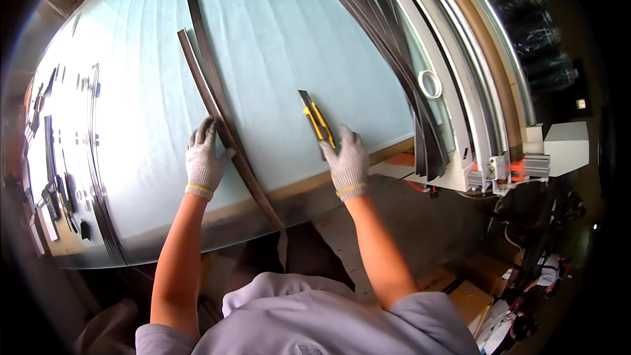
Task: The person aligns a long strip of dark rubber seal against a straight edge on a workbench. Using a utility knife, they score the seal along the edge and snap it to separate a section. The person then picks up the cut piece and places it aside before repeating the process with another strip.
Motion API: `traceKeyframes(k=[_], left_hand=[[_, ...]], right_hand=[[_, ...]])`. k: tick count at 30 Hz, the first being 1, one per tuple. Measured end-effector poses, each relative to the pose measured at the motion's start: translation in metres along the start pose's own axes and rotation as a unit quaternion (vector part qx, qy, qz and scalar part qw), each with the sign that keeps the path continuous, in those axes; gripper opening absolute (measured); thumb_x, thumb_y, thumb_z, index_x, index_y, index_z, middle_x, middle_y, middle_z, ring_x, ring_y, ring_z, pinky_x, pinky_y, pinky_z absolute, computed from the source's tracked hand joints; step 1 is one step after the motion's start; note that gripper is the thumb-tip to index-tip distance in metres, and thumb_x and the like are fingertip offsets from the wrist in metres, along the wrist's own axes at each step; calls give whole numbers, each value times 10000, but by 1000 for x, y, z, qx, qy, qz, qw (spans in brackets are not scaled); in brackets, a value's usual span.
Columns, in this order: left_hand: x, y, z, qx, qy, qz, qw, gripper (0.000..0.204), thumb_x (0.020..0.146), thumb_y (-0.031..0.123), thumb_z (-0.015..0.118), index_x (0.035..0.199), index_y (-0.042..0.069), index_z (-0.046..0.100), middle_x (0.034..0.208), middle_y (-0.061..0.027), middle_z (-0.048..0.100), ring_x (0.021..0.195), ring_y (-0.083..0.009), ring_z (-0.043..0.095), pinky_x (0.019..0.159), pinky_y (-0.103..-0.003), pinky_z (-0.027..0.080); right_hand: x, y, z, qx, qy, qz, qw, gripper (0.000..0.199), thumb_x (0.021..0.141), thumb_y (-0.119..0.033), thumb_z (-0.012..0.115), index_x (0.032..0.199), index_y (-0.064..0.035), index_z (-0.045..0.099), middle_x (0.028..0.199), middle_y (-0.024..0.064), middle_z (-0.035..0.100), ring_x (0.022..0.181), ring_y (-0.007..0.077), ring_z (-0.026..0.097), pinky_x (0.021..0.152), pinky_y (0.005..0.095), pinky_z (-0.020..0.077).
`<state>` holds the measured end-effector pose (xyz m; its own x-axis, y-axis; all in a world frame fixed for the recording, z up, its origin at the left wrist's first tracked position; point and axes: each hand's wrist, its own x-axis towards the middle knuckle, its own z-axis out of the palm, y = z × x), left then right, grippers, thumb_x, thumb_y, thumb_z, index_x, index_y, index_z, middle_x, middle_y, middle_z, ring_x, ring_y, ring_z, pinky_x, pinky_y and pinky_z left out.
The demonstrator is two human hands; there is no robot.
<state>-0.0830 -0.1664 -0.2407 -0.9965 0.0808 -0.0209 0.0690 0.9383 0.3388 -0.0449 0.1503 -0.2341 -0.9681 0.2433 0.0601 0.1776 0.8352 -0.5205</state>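
Observation:
Two long dark strips lie on the pale glass-like tabletop, the shorter one [197, 69] overlapping the longer one [202, 26]. They run together toward the near edge, past my body. My left hand [205, 161], in a grey knit glove, grips the overlapping strips, fingertips at their left edge and thumb across them. A yellow and black utility knife [318, 120] points away from me, right of the strips. At its near end is my gloved right hand [350, 163], thumb against the handle and fingers stretched apart from it. The exact contact there is partly hidden.
A fanned bundle of dark strips [401, 69] lies to the right, beside a white tape roll [430, 84] and long pale profiles [453, 46]. Thin strips [93, 138] and tools [62, 194] lie at left. Cardboard boxes [468, 299] stand below right.

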Motion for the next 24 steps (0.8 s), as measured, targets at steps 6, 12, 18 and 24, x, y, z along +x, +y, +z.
traceKeyframes(k=[6,12,18,24], left_hand=[[-11,33,-24,74,-105,-27,991,1051,674,349,901,1555,82,394,1647,-63,342,1449,-335,392,1123,-478,412],[-7,46,-27,116,-176,-75,975,1267,608,419,940,1616,76,253,1691,-49,242,1488,-355,329,1157,-503,365],[-2,51,-32,117,-225,-93,963,1367,579,440,954,1638,81,169,1704,-77,192,1515,-375,278,1181,-533,319],[-3,49,-34,96,-215,-84,968,1364,548,447,961,1632,100,209,1682,-90,252,1506,-388,294,1180,-545,309]], right_hand=[[42,-28,14,-157,-153,38,975,692,809,-386,845,1326,-38,544,1171,200,632,1076,337,659,925,448,559],[45,-33,18,-12,-129,15,991,460,786,-243,825,1131,-24,613,1112,218,619,1004,417,658,854,499,562],[48,-72,48,192,-199,23,961,457,834,-161,728,1252,-59,571,1060,252,689,963,449,684,840,513,554],[51,-134,68,148,-195,-103,964,754,861,-62,670,1544,-227,399,1095,222,689,979,432,688,864,502,566]])
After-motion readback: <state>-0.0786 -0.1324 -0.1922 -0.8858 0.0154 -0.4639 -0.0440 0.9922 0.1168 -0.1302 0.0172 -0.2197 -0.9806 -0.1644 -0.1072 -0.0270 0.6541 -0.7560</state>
